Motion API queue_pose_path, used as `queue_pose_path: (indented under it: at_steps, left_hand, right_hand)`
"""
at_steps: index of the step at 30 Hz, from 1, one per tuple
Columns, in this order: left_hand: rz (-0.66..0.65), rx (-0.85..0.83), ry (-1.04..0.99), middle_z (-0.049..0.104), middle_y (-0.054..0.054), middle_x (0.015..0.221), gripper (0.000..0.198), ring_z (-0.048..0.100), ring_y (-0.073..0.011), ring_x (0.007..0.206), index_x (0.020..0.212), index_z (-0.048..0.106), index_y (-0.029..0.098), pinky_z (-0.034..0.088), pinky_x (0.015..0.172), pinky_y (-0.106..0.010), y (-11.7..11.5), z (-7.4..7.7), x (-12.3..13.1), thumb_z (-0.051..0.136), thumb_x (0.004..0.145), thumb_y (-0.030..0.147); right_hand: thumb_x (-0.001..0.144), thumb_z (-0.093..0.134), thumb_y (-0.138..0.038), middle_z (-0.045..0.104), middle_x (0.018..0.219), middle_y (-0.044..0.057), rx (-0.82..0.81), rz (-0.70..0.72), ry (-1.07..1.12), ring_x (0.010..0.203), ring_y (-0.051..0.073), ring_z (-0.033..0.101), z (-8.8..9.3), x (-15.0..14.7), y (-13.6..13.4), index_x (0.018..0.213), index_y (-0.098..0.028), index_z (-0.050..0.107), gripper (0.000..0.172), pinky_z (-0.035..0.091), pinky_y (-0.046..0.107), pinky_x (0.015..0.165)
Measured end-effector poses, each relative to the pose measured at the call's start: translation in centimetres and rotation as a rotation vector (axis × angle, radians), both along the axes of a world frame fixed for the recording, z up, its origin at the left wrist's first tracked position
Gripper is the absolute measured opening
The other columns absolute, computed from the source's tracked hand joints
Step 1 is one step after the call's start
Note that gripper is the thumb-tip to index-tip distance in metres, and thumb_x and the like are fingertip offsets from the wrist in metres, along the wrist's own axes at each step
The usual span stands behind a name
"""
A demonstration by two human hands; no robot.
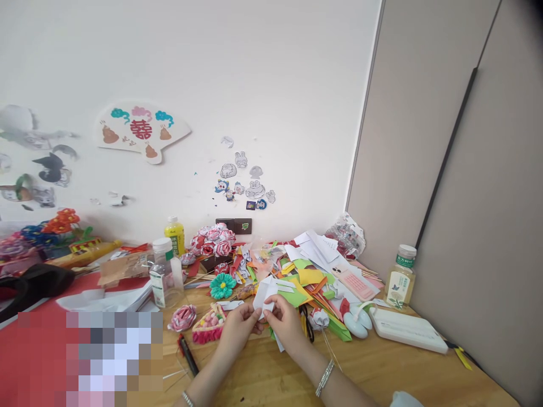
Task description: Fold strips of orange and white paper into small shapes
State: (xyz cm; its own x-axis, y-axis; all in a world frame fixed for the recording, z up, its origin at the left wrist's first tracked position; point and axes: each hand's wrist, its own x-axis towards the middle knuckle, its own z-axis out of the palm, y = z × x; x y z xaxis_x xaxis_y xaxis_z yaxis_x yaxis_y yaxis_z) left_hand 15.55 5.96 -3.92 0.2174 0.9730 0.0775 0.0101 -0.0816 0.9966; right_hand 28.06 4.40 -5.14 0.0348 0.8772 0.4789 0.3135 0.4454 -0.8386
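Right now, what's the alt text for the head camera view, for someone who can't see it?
A person's left hand and right hand hold a piece of white paper over a cluttered wooden table. Beyond lie colored papers and a teal flower; a capped bottle stands at right. A fan-shaped cutout is on the white wall.

- Left hand (241, 327), just past six o'clock from the centre of the view: bare, slender, with slim fingers.
- Right hand (283, 317), at six o'clock: bare too, and of similar slim build.
- Left forearm (211, 373), toward seven o'clock: bare and narrow, tapering to the wrist.
- Silvery left bracelet (187, 399), at seven o'clock: glittering, partly cut off by the picture's lower edge.
- Right forearm (311, 357), toward five o'clock: bare on both sides of its band.
- Silvery right bracelet (324, 377), near five o'clock: sparkling, seemingly made of slim parallel rows; its finer detail is too small to tell.
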Motion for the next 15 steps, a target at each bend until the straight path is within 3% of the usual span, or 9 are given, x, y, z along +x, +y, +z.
queue_pose_path:
  at_steps: [15]
  left_hand:
    - [0.005, -0.045, -0.034, 0.058, 0.003, 0.042, 0.032, 0.055, -0.0115, 0.042, 0.052, 0.051, 0.015, 0.047, 0.049, -0.024, -0.05, 0.34, -0.25, 0.059, 0.057, 0.045]
  right_hand:
    - [0.069, 0.049, -0.015, 0.054, 0.065, -0.002, 0.021, 0.055, -0.042, 0.059, 0.012, 0.051, 0.49, 0.18, -0.11, 0.071, -0.019, 0.053, 0.006, 0.04, 0.02, 0.053]
